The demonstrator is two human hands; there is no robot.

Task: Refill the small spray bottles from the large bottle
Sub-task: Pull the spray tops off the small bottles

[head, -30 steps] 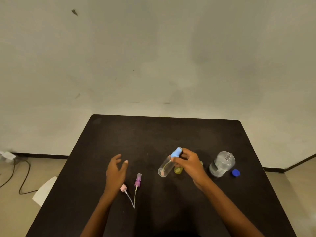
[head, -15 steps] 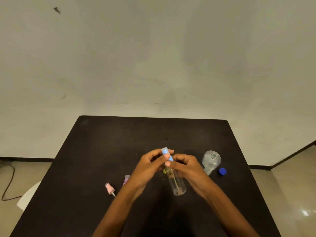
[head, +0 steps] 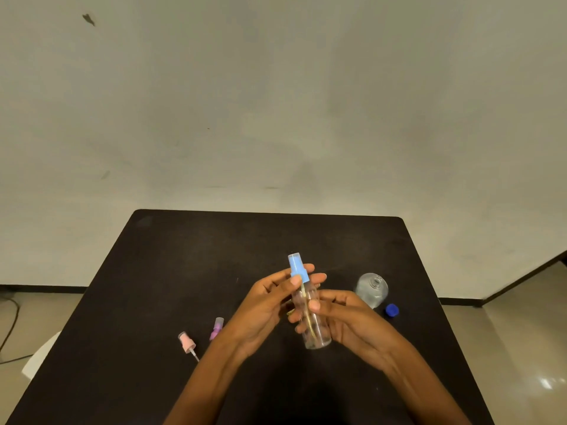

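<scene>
Nearest the camera, a small spray bottle (head: 316, 332) is held above the desk (head: 153, 271) between both hands. The clear body is gripped by the right hand (head: 356, 326), with the thumb laid across the front and the fingers curled behind. The blue spray head (head: 297, 269) at the bottle's top is pinched at its collar by the thumb and fingers of the left hand (head: 260, 311). The bottle is tilted, its base towards the person and its blue top leaning away and slightly left.

Half a second earlier the same two-handed hold was seen, but the blue top now stands clear above the fingertips. A second ago the bottle was held by the right hand alone, while the left hand was spread over the desk.

To the left of the left hand, a pink spray head (head: 187, 343) lies on the desk, and a purple spray head (head: 216, 328) lies between it and the left wrist. Just right of the right hand a small blue cap (head: 392, 310) rests on the desk. Slightly beyond it the large bottle (head: 372, 289) stands upright with its neck uncapped. Both are placed as before relative to the right hand.

Beyond the desk's far edge a pale wall (head: 276, 102) is seen.
</scene>
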